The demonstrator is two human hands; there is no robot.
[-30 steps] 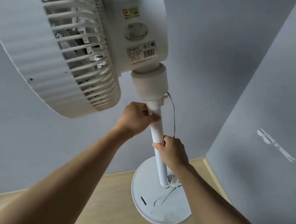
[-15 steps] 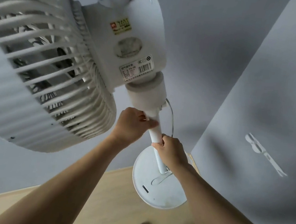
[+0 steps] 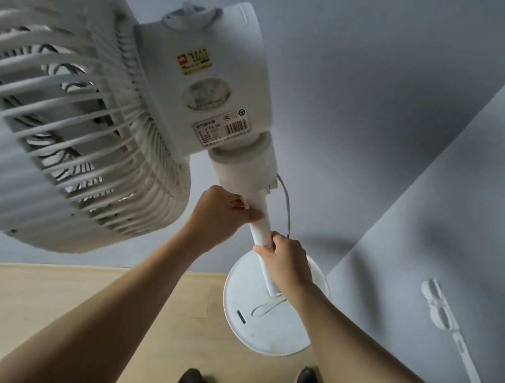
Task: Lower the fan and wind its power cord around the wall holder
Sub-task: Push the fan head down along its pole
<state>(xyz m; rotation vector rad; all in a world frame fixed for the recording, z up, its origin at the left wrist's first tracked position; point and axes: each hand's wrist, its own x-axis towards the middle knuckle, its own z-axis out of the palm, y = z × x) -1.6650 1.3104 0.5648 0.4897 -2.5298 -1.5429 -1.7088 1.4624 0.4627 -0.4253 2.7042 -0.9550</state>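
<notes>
Both hands on the fan pole

The left hand [image 3: 221, 211] grips the white fan [image 3: 193, 96] just under its neck; the right hand [image 3: 286, 265] grips the pole [image 3: 261, 228] below. The cord [image 3: 287, 208] hangs beside it. On the right wall, a white holder [image 3: 440, 312].

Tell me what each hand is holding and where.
Both hold the fan's pole: the left hand grips just under the neck, the right hand grips lower down, above the base.
</notes>
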